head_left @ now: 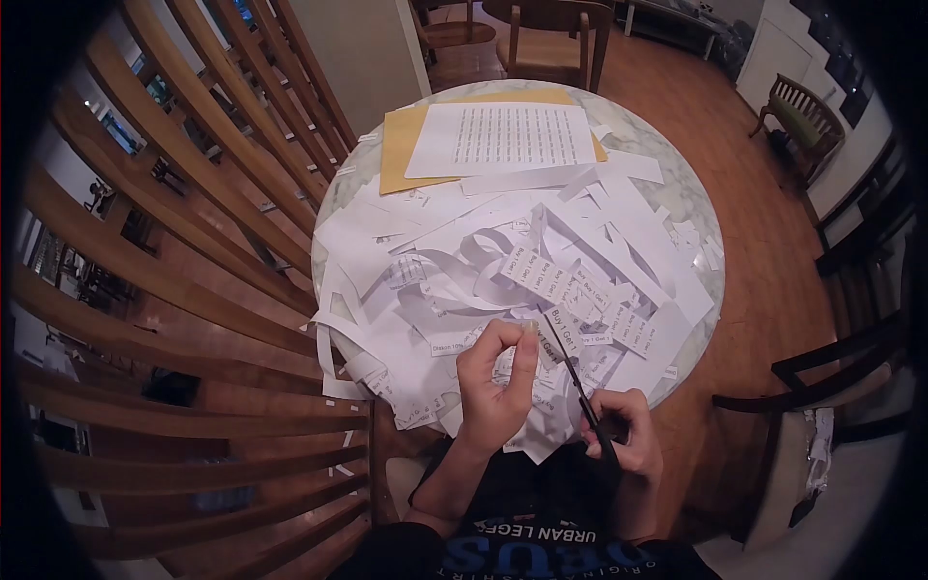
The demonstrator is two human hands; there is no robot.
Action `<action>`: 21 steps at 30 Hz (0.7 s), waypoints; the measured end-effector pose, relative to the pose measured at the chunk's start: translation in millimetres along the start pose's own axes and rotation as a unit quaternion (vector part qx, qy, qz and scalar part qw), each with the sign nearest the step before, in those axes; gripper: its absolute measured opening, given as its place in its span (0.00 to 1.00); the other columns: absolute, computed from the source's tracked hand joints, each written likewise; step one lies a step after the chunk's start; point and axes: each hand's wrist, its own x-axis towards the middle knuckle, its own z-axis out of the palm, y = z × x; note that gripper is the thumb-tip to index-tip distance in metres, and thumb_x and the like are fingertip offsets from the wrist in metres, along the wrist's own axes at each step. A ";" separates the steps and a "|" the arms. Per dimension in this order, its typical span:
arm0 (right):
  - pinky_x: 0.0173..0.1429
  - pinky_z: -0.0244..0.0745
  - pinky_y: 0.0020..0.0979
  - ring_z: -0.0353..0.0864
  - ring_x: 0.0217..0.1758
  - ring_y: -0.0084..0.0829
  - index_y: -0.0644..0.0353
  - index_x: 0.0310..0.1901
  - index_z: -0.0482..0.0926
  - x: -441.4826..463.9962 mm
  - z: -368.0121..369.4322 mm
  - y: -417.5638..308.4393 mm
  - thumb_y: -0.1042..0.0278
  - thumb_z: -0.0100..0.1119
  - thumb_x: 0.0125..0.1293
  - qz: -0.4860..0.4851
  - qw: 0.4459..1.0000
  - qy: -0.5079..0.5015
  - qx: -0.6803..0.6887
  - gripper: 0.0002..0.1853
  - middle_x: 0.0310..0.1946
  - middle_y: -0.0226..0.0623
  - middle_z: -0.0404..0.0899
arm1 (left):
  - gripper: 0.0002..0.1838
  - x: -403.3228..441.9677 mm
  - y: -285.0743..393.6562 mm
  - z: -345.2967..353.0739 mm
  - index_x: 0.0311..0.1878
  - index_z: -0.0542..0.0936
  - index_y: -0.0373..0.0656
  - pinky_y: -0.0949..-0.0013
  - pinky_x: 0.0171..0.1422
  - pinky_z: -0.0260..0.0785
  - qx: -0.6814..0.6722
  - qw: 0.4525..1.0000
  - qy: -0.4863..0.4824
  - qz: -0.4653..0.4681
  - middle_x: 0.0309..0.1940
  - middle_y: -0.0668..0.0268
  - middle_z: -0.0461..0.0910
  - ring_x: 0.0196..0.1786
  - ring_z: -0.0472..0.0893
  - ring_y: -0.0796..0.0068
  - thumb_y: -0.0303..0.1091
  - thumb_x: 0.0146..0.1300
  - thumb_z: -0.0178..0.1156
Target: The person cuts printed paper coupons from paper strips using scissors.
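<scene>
head: left hand (500, 387) pinches paper slip (548, 345) at edge

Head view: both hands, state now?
Left hand: pinching a printed paper slip.
Right hand: holding black scissors.

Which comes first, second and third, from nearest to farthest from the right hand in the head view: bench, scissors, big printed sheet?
1. Scissors, in the right hand.
2. Printed sheet, table's far side.
3. Bench, beyond the table, right side.

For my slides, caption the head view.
Left hand holds a printed slip, right hand black scissors, above a round table strewn with paper.
</scene>
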 end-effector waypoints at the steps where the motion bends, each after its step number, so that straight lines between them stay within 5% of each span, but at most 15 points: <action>1: 0.22 0.56 0.18 0.65 0.18 0.16 0.65 0.20 0.70 0.1 1.1 0.4 0.55 0.69 0.41 0.000 1.000 0.000 0.000 0.22 0.15 0.27 0.68 | 0.08 0.0 -0.4 -0.2 0.26 0.68 0.35 0.80 0.27 0.57 0.002 1.000 -0.001 0.003 0.18 0.71 0.66 0.24 0.62 0.88 0.23 0.61 0.51; 3: 0.20 0.46 0.21 0.54 0.17 0.13 0.61 0.17 0.64 0.8 4.3 1.6 0.62 0.70 0.39 -0.014 0.999 0.026 0.034 0.21 0.11 0.22 0.60 | 0.08 0.0 -0.9 -1.0 0.26 0.68 0.35 0.80 0.27 0.57 0.009 1.000 -0.003 0.005 0.18 0.71 0.66 0.23 0.62 0.88 0.23 0.61 0.51; 21: 0.20 0.50 0.19 0.57 0.18 0.12 0.62 0.16 0.61 4.7 8.1 -11.5 0.73 0.68 0.42 -0.015 0.998 0.053 -0.002 0.19 0.11 0.24 0.62 | 0.08 0.0 -1.1 -5.2 0.27 0.69 0.34 0.79 0.27 0.57 0.007 1.000 -0.007 -0.017 0.17 0.70 0.65 0.22 0.63 0.86 0.25 0.62 0.51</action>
